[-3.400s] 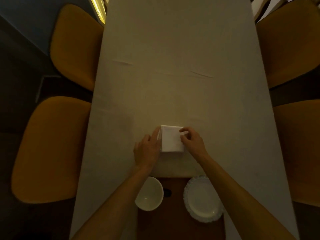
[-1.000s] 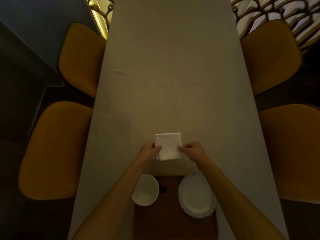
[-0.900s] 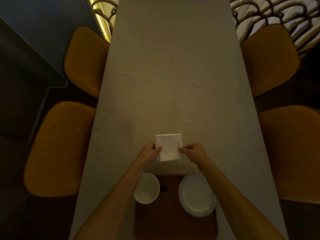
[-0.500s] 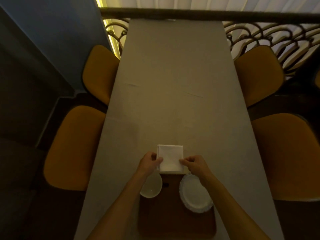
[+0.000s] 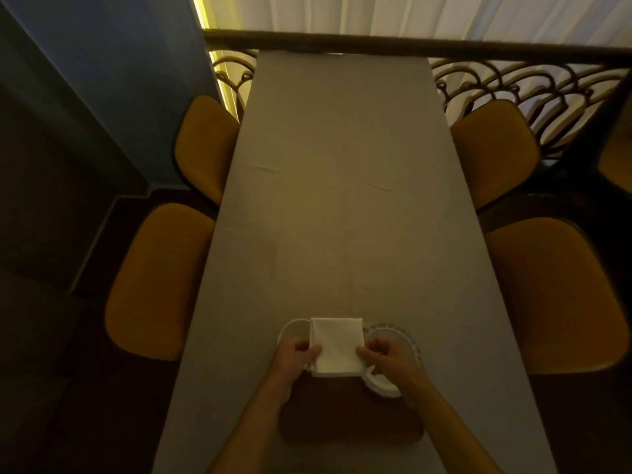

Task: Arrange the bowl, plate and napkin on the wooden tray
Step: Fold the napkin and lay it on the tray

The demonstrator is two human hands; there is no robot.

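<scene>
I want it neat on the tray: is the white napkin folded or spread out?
Folded: the napkin is a compact rectangle with layered edges at its near side, pinched by the left hand and right hand.

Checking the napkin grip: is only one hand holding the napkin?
No, the left hand and right hand each pinch a side of the napkin.

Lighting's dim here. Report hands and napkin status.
Left hand and right hand pinch folded napkin, held between bowl and plate. Tray centre bare. Nothing blocking.

We find the worktop beyond the napkin open; bowl and plate flank the napkin closely.
</scene>
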